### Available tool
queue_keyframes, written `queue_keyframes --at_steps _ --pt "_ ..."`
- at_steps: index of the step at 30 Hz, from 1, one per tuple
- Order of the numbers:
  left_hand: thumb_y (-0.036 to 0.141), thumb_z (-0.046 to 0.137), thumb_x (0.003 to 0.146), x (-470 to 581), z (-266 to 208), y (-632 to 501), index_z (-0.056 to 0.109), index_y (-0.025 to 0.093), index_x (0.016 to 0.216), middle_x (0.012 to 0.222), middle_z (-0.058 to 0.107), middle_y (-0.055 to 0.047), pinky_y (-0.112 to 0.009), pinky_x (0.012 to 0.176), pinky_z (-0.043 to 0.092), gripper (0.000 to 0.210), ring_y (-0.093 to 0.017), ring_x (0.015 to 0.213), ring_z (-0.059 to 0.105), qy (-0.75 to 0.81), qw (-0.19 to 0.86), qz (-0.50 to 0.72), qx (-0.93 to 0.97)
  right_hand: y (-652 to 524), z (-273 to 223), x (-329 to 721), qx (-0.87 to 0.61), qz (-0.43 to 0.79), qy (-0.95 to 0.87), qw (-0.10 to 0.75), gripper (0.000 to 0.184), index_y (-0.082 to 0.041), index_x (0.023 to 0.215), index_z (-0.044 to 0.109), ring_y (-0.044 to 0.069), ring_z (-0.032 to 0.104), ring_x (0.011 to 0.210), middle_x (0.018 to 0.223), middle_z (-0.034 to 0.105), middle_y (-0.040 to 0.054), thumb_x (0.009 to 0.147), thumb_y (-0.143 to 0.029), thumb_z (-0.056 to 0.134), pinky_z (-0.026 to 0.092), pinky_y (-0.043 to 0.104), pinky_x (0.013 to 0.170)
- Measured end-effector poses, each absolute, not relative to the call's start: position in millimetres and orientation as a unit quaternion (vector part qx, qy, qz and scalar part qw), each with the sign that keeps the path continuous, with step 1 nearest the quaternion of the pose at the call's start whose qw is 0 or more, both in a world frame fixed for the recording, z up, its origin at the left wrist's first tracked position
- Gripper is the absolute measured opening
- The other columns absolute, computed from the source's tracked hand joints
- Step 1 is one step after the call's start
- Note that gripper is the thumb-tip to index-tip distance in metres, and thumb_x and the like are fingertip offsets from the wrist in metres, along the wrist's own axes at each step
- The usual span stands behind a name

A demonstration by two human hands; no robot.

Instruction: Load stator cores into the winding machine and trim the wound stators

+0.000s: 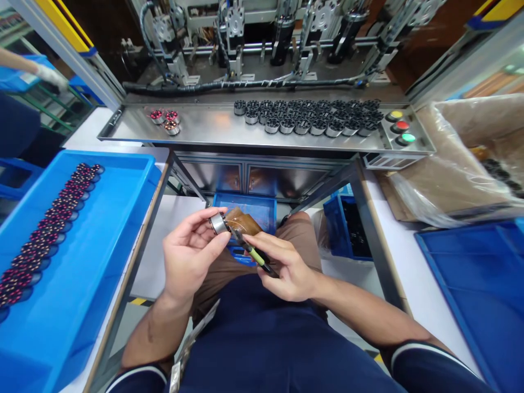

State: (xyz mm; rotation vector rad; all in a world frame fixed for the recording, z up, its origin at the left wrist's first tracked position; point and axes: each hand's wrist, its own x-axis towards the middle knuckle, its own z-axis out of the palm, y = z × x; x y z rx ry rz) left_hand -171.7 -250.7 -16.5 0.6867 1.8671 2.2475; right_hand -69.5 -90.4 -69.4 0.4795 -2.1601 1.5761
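Observation:
My left hand [186, 254] pinches a small silver motor stator [219, 224] between thumb and fingers, tilted on its side above my lap. In my right hand [289, 267] is a pair of wire cutters [258, 257] with green and black handles. The tips of the cutters are at the stator's right side, where a thin wire seems to show. Just behind the tips is an amber, translucent piece [248, 222]; what holds it up is hidden.
On the metal ledge [204, 123] stand several black-topped stators [303, 123] and three wound ones [171, 126]. A blue tray [98, 229] at left carries rows of wound stators [49, 229]. Coloured buttons [400, 126], a plastic-lined box [458, 180] and another blue tray [483, 284] lie right. A co-worker's gloved hand [51, 75] shows upper left.

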Motion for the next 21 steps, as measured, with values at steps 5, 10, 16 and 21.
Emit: queue_keyframes --at_steps 5,10,16,21 --pt "0.005 0.078 0.074 -171.2 -18.3 -250.9 0.075 0.023 0.109 0.106 0.079 -0.002 -0.018 0.085 0.059 0.04 -0.012 0.095 0.074 0.62 0.07 0.745 0.237 -89.1 -73.3 -67.0 0.163 0.587 -0.768 0.197 0.069 -0.019 0.146 0.047 0.014 0.058 0.073 0.085 0.063 0.0031 0.079 -0.003 0.048 0.052 0.028 0.066" --pt "0.014 0.078 0.079 -172.2 -20.9 -252.4 0.074 0.024 0.11 0.11 0.078 -0.003 -0.025 0.094 0.058 0.033 -0.016 0.106 0.072 0.596 0.069 0.757 0.261 -86.5 -72.0 -68.0 0.173 0.574 -0.776 0.194 0.072 -0.018 0.147 0.045 0.018 0.063 0.087 0.101 0.067 0.0089 0.076 -0.004 0.05 0.056 0.034 0.078" --pt "0.015 0.074 0.083 -173.5 -20.6 -250.7 0.075 0.025 0.104 0.104 0.078 -0.002 -0.029 0.092 0.059 0.024 -0.018 0.104 0.073 0.61 -0.001 0.745 0.27 -87.4 -69.7 -71.6 0.19 0.554 -0.779 0.224 0.078 -0.017 0.149 0.043 0.021 0.062 0.104 0.115 0.063 0.0132 0.073 -0.002 0.052 0.055 0.039 0.089" --pt "0.012 0.071 0.083 -171.2 -19.5 -250.4 0.075 0.025 0.104 0.107 0.077 -0.003 -0.03 0.09 0.06 0.025 -0.018 0.106 0.072 0.622 -0.01 0.731 0.28 -87.8 -66.9 -74.7 0.192 0.549 -0.781 0.229 0.078 -0.016 0.149 0.043 0.021 0.062 0.102 0.113 0.063 0.0131 0.073 -0.002 0.052 0.055 0.039 0.088"
